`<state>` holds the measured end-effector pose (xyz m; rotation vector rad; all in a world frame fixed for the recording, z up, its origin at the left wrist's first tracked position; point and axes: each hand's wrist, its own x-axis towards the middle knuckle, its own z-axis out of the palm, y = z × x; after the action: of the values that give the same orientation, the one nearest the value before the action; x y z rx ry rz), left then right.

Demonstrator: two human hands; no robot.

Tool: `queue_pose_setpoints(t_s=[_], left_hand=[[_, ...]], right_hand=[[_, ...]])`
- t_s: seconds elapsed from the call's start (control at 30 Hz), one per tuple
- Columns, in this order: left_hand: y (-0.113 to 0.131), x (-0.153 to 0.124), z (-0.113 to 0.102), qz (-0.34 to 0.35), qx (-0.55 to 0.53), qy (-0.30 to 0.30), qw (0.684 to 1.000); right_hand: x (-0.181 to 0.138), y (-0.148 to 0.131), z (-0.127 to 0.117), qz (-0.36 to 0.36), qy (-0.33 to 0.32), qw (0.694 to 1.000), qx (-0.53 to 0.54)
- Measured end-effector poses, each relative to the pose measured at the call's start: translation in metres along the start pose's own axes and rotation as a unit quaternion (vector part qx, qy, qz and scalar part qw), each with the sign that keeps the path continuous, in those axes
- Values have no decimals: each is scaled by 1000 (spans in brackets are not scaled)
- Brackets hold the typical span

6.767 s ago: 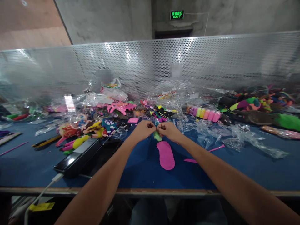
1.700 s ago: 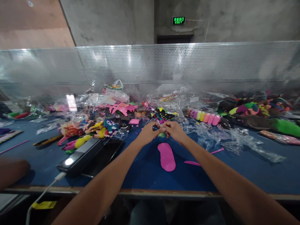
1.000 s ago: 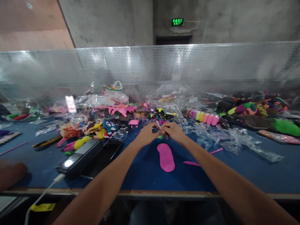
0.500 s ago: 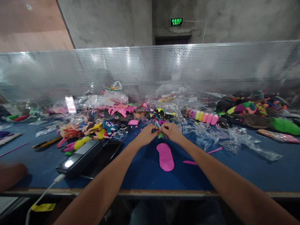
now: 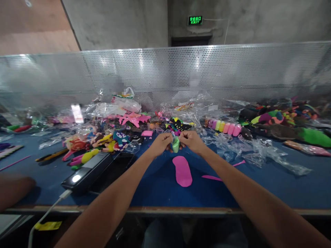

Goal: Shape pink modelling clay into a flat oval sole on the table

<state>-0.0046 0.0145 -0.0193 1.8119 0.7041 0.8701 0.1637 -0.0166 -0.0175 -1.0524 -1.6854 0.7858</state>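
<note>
A small clear packet of light green modelling clay (image 5: 176, 145) is held up between my two hands over the table. My left hand (image 5: 161, 144) is closed, its fingers pinching the packet's left side. On the other side, my right hand (image 5: 192, 141) pinches the packet's right edge with bent fingers. Just below them, a flat pink clay piece (image 5: 183, 172), narrowing slightly in the middle, lies on the blue tabletop. A pink plastic clay knife (image 5: 211, 177) rests to its right, partly covered by my right forearm.
A power bank (image 5: 88, 174) with a white cable and a dark phone (image 5: 113, 172) lie left of my left arm. Clay figures (image 5: 103, 144), plastic wrappers (image 5: 245, 148) and a row of coloured clay packs (image 5: 224, 127) fill the back. Someone's arm (image 5: 15, 189) shows at far left.
My hands have moved slightly apart, and the green clay packet between them shows more fully. The pink piece stays where it was on the table.
</note>
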Motion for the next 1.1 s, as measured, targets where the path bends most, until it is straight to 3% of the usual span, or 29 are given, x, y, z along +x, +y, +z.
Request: queue_pose_setpoints(t_s=[0.17, 0.27, 0.37, 0.5, 0.7, 0.8, 0.97, 1.1], left_hand=[[2, -2, -4, 54, 131, 15, 990], [3, -4, -1, 66, 152, 12, 986], [2, -5, 0, 63, 149, 12, 987], [3, -5, -3, 74, 159, 15, 984], [14, -10, -5, 110, 300, 51, 946], [19, -12, -5, 121, 327, 26, 937], [19, -11, -5, 87, 283, -47, 954], [18, -11, -2, 68, 168, -53, 982]], right_hand=[[0, -8, -10, -50, -16, 979, -196], [-3, -12, -10, -76, -5, 951, -301], [-5, -13, -7, -71, -10, 938, -340], [-4, -11, -6, -59, -29, 957, -282], [-5, -14, -3, -8, -32, 985, -172], [-6, -15, -4, 2, -53, 988, -145], [-3, -9, -10, 1, -81, 994, -67], [-2, -3, -10, 10, -82, 997, 10]])
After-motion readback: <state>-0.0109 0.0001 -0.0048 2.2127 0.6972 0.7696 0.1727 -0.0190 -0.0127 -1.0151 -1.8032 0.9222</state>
